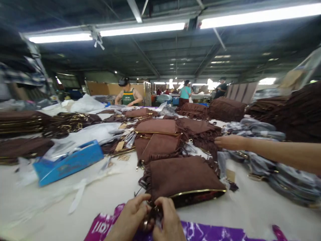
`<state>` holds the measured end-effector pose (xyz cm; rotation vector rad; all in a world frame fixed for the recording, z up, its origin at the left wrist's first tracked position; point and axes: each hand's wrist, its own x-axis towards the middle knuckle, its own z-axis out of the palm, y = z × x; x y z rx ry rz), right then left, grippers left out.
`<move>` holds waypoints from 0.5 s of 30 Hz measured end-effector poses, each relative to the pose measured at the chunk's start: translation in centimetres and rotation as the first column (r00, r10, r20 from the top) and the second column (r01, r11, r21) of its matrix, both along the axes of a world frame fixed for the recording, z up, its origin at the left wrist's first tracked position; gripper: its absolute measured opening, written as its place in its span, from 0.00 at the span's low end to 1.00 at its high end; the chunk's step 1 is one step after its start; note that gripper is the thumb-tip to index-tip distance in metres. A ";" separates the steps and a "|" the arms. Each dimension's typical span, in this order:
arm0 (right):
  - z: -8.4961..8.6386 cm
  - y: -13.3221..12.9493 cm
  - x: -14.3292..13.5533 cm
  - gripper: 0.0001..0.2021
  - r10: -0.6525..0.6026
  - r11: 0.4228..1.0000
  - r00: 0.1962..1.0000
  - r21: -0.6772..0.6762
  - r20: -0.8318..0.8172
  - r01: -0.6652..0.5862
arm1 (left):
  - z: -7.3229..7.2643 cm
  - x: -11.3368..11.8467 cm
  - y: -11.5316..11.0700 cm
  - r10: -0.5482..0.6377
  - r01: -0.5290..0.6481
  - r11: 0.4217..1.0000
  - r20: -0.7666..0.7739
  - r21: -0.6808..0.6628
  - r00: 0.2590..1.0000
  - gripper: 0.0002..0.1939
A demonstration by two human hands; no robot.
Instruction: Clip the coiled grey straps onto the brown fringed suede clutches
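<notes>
A brown suede fringed bag (183,175) with a gold zip edge lies on the white table (50,214) just in front of me. My left hand (131,216) and my right hand (168,219) are together at its near corner, fingers pinched on a small metal fitting of the bag. Beneath my hands lies a purple printed plastic bag (215,232). Further brown fringed bags (160,139) are piled behind the near one.
Another person's arm (263,149) reaches in from the right toward the pile. A blue box (70,164) with clear plastic sits at left. Stacks of brown bags (20,122) line the left and right. Grey wrapped bundles (288,177) lie at right. Other workers (128,95) stand at far tables.
</notes>
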<state>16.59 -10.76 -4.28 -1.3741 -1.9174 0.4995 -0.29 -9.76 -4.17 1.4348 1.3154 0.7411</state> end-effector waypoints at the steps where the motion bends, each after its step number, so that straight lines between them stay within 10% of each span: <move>1: -0.8 -0.6 -1.1 0.21 0.008 0.996 0.996 -0.083 -0.087 -0.015 | 0.3 0.3 -0.1 0.026 -0.016 0.995 0.101 -0.094 0.995 0.19; 4: -1.9 -1.0 -1.4 0.19 -0.004 0.970 0.955 -0.232 -0.296 -0.068 | 1.0 1.2 0.1 0.031 -0.011 0.990 0.140 -0.143 0.990 0.21; 7: -2.0 -0.8 -0.1 0.16 0.031 0.993 0.981 -0.108 -0.189 -0.052 | 0.6 1.7 0.2 -0.037 0.055 0.992 -0.150 0.117 0.988 0.24; 15: -1.6 -1.6 -1.4 0.13 -0.186 0.982 0.849 0.062 0.495 0.179 | -2.6 0.3 0.6 -0.046 0.431 0.665 -0.542 0.611 0.839 0.31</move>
